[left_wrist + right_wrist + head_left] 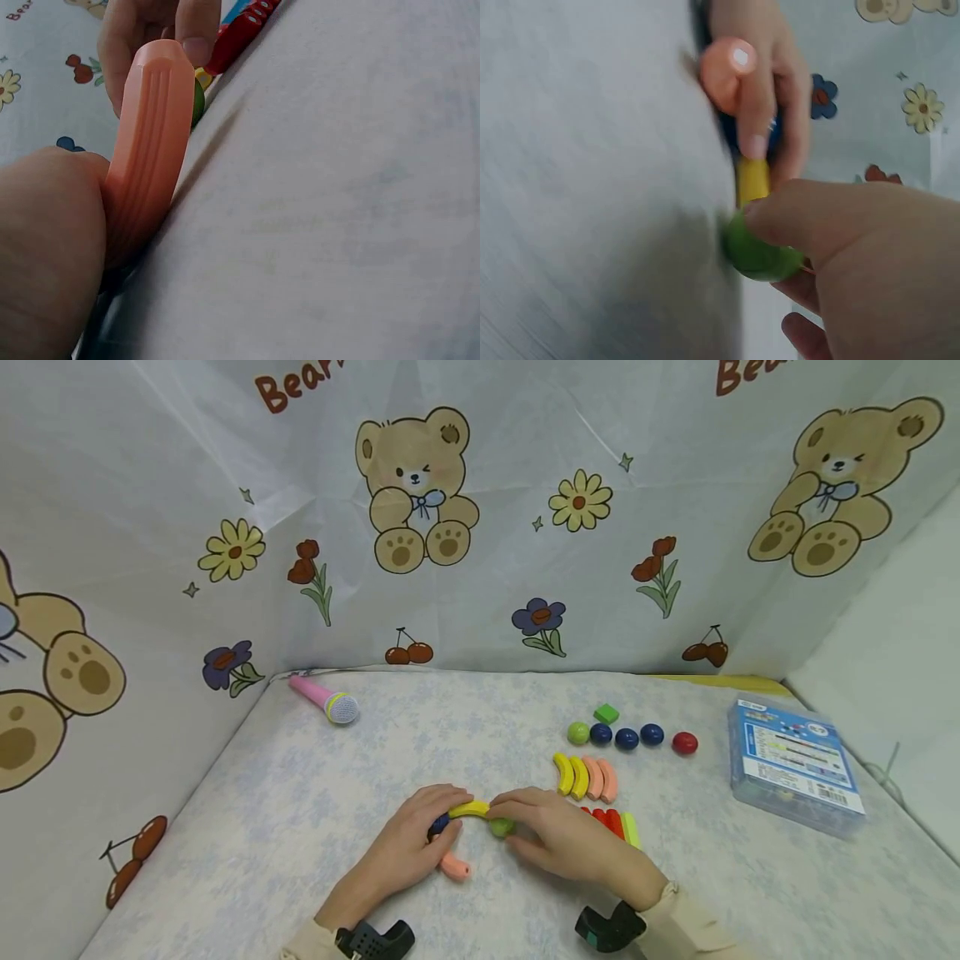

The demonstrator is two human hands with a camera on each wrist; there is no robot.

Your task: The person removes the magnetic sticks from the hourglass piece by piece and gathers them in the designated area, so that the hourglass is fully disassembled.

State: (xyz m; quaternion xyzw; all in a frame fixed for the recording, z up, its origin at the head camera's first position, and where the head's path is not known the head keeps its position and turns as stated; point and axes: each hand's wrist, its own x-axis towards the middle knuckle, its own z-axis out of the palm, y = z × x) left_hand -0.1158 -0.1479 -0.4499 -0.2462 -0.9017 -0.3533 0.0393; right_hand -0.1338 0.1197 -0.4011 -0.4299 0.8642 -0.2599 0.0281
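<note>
Low over the table's near middle, my left hand [405, 839] grips a dark blue ball [439, 824] between thumb and fingers. A curved yellow rod [469, 809] runs from that ball toward a green ball [502, 827], which my right hand [558, 833] pinches. In the right wrist view, the yellow rod [753, 181] meets the green ball [759, 251] under the right thumb. A curved salmon-pink rod [454, 867] sticks out toward me beside the left thumb; the left wrist view shows its ribbed side [154, 142] close up. The hands partly cover the blue ball.
Right of my hands lie curved yellow rods [570, 776], curved pink rods [601, 779], and red rods [613, 822] beside a yellow-green one [630, 831]. Behind them sit blue balls [626, 739], a red ball [685, 743] and a green block [606, 713]. A blue-labelled box [795, 764] and pink microphone [326, 699] flank the table.
</note>
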